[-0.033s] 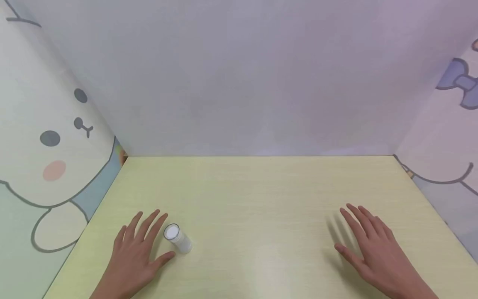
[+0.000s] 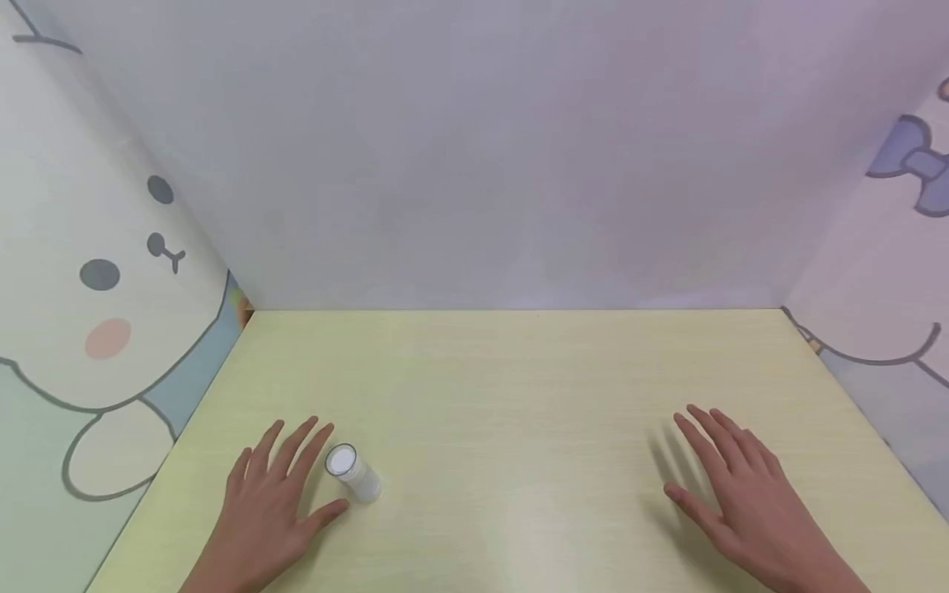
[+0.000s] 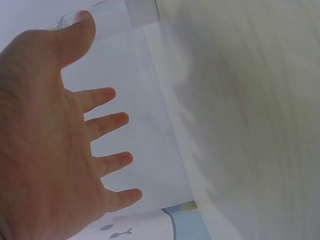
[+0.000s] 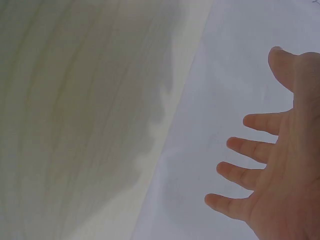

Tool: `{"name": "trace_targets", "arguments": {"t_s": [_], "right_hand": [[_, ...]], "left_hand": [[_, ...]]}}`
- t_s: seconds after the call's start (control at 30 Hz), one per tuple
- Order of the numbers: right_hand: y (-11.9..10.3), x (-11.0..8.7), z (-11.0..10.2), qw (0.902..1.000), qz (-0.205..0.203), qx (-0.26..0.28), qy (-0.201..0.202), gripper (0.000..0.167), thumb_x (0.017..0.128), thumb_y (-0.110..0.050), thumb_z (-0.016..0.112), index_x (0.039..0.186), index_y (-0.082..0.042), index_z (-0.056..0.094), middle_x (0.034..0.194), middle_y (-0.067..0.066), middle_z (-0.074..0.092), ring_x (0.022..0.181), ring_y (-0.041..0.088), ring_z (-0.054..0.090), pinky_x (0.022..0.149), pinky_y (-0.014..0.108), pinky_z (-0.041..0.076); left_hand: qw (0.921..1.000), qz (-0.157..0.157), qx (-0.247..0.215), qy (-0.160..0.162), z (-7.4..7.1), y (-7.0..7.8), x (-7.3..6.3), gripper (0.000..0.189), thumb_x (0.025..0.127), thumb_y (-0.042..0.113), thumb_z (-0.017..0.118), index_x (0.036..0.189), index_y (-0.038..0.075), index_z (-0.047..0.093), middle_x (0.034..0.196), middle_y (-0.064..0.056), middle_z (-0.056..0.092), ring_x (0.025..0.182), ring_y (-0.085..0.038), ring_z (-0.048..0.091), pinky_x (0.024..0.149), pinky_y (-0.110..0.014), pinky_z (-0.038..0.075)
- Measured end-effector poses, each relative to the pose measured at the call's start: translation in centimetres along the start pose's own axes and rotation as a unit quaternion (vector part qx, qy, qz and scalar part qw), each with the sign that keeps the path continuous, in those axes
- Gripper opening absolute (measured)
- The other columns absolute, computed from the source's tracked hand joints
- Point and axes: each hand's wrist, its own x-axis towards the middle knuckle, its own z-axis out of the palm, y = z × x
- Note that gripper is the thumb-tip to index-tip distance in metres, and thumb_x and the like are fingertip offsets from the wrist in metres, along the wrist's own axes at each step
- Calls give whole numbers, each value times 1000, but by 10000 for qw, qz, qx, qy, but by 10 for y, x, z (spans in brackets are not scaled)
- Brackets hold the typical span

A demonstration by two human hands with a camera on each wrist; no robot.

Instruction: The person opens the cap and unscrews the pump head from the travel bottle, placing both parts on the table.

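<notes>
A small cylinder (image 2: pixel 363 483) stands upright on the light wood-grain table, see-through along its side with a pale top rimmed by a dark ring. What it contains I cannot tell. My left hand (image 2: pixel 267 506) hovers just left of it, fingers spread, thumb tip close to its side. In the left wrist view part of the clear cylinder (image 3: pixel 112 20) shows at the top edge, behind the thumb; whether they touch is unclear. Far off to the right, my right hand (image 2: pixel 741 494) is held above the table with fingers apart and nothing in it, as the right wrist view of the hand (image 4: pixel 280 170) confirms.
The pale wooden table (image 2: pixel 519 395) ends at a plain whitish back wall (image 2: pixel 504 165). Cartoon-printed side panels, one on the left (image 2: pixel 52 329) and one on the right (image 2: pixel 882 280), border it. Hand shadows fall on the tabletop.
</notes>
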Motion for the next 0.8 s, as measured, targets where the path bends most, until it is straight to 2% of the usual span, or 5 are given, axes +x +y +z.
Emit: {"name": "trace_targets", "arguments": {"t_s": [0.13,0.4,0.6,0.8], "right_hand": [[-2,-1,1,10000,-72,22,29,85,93,-46,74,162,-12,38,163,16,41,163,23,17,132,28,-1],[-4,1,1,9997,-193,58,107,85,92,-50,75,160,-12,41,162,16,43,159,24,25,131,23,-1],[-5,1,1,9997,-212,81,116,84,92,-50,75,159,-12,42,161,16,44,150,31,36,129,19,-1],[-7,1,1,9997,-136,199,29,91,85,-43,83,160,-12,42,160,14,44,150,25,36,124,12,0]], "left_hand": [[10000,38,3,-6,1,0,-1,95,79,64,77,159,25,42,161,-5,43,147,-44,31,104,-70,31],[10000,47,-1,1,-4,1,1,96,79,62,78,159,24,42,161,-6,44,146,-44,32,104,-70,31],[9999,-17,-72,-107,-5,2,-1,95,79,59,80,158,23,43,161,-6,44,146,-44,33,105,-69,31],[9998,75,-169,-44,-4,3,-2,96,80,60,80,159,23,41,160,-7,44,145,-44,34,104,-69,30]]}}
